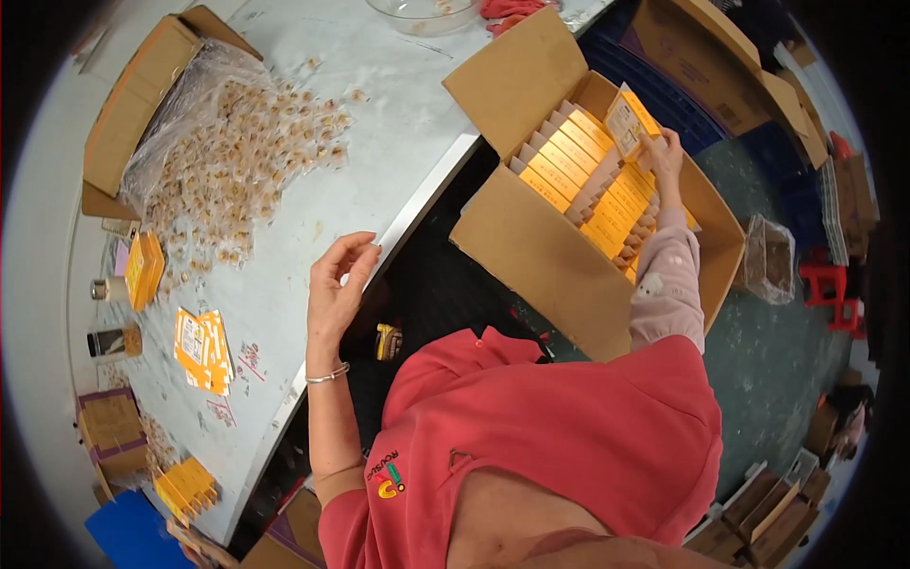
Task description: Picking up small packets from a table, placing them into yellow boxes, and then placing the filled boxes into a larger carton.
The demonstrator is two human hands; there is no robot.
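Observation:
Over the large cardboard box (531,261) at the right, my right hand (666,156) grips a small yellow carton (629,125) by its edge, tilted up with its printed face showing. Rows of yellow cartons (607,223) stand packed inside the box, with brown cardboard pieces between them. My left hand (338,289) hovers by the table's edge, fingers loosely curved and thumb apart, with nothing visible in it.
A heap of small clear-wrapped pieces (246,152) spills from a tipped cardboard box (142,114) onto the white table (379,95). Flat yellow-and-white cartons (202,351), a yellow stack (144,270) and jars (114,341) lie left. Red stools (829,289) stand far right.

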